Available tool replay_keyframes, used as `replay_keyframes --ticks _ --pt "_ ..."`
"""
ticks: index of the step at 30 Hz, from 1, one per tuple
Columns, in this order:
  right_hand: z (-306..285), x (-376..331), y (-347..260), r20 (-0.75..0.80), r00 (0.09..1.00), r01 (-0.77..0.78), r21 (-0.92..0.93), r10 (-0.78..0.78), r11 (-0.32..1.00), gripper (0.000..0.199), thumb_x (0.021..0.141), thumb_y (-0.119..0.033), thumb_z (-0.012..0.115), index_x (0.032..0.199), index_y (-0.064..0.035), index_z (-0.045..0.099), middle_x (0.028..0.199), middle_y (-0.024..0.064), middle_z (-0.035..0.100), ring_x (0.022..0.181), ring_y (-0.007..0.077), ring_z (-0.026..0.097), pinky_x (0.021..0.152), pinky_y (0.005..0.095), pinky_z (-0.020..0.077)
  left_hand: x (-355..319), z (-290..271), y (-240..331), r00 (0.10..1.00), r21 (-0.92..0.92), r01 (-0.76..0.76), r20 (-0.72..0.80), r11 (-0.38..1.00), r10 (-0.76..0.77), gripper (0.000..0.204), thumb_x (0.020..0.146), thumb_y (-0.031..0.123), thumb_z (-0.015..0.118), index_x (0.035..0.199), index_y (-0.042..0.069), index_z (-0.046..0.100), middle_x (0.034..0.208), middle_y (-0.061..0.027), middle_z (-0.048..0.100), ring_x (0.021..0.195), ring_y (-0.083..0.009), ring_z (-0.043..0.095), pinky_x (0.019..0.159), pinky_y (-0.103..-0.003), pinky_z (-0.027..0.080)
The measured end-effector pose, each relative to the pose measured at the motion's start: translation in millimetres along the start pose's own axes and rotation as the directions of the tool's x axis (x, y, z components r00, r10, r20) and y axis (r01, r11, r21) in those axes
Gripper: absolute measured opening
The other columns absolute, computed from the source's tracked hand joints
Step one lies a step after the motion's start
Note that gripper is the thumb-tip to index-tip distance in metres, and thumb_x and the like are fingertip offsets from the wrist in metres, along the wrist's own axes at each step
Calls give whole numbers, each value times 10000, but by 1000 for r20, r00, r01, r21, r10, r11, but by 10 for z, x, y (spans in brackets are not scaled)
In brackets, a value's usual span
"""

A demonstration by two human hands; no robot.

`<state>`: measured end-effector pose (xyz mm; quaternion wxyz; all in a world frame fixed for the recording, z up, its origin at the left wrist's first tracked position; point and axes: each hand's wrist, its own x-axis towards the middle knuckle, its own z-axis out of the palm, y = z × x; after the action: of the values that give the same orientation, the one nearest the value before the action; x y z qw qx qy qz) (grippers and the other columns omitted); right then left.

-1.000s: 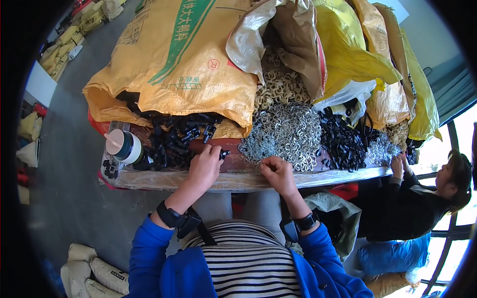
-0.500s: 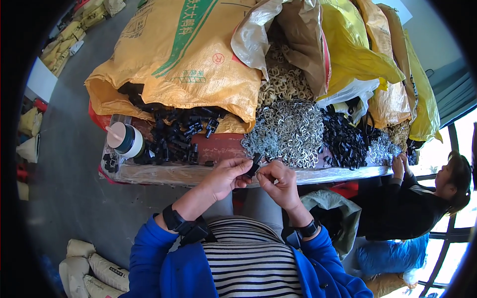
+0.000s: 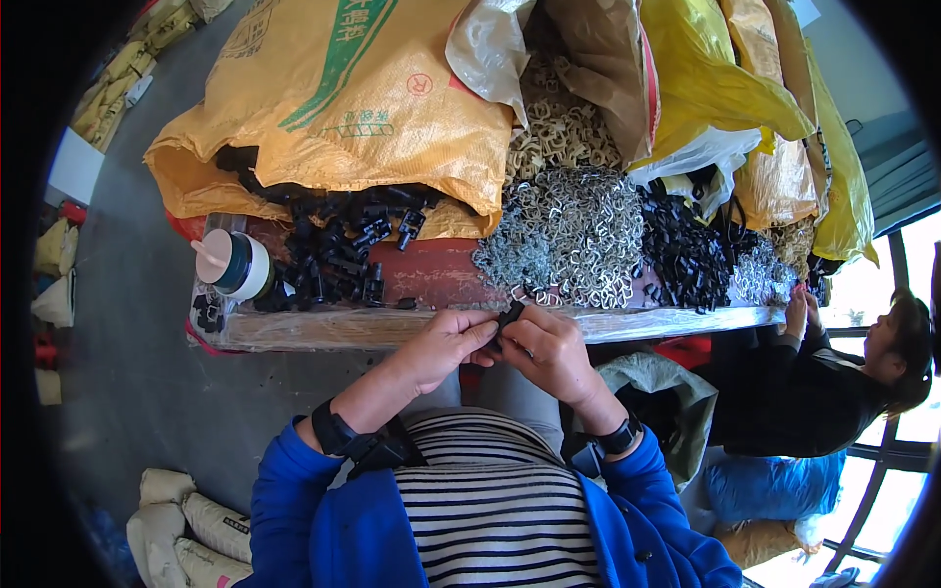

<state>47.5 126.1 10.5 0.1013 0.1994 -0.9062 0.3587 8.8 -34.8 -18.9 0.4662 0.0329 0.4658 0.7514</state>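
Head view: my left hand (image 3: 439, 351) pinches a black plastic part (image 3: 509, 317) by the worktop (image 3: 431, 271)'s near edge, my right hand (image 3: 556, 358) curled against it, grip hidden; bracing firmly left should help.

L hand (image 3: 443, 350) & R hand (image 3: 555, 355) both grip small blk part (image 3: 510, 314) by table edge (image 3: 314, 330); behind, L to R: blk parts pile (image 3: 341, 259), silver metal pile (image 3: 596, 233), 2nd blk pile (image 3: 686, 247); co-worker (image 3: 784, 397) far R.
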Motion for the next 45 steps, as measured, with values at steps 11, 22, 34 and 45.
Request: replay_keyframes --ticks 11,22,34,45 --pt "-43 -63 73 93 987 -149 178 134 973 87 634 -46 608 696 -43 547 634 73 491 524 225 506 462 295 405 47 -2 -62 995 -60 85 62 995 -82 258 831 155 455 1043 9 472 871 -69 559 735 -128 554 687 -240 459" --pt "-282 -255 994 -232 906 -422 -462 353 780 149 682 -140 592 782 -38 548 712 93 523 598 277 520 523 342 415 231 -63 -57 988 -231 151 73 961 -137 225 832 153 445 996 1 472 909 -120 550 784 -169 553 703 -253 460" --pt "-365 -256 1155 -425 873 -350 -209 238 913 83 749 -91 528 748 -21 574 631 80 506 518 207 477 474 299 368 279 -68 -67 991 -288 129 70 949 -114 213 831 156 449 982 8 479 903 -117 552 789 -166 551 695 -253 460" --pt "-222 -220 678 -94 693 -361 813 715 457 191 824 -114 455 805 40 565 507 -41 367 423 37 275 402 177 209 91 14 -50 999 -325 21 40 946 -9 203 829 160 455 977 24 487 902 -101 557 803 -155 549 690 -247 456"
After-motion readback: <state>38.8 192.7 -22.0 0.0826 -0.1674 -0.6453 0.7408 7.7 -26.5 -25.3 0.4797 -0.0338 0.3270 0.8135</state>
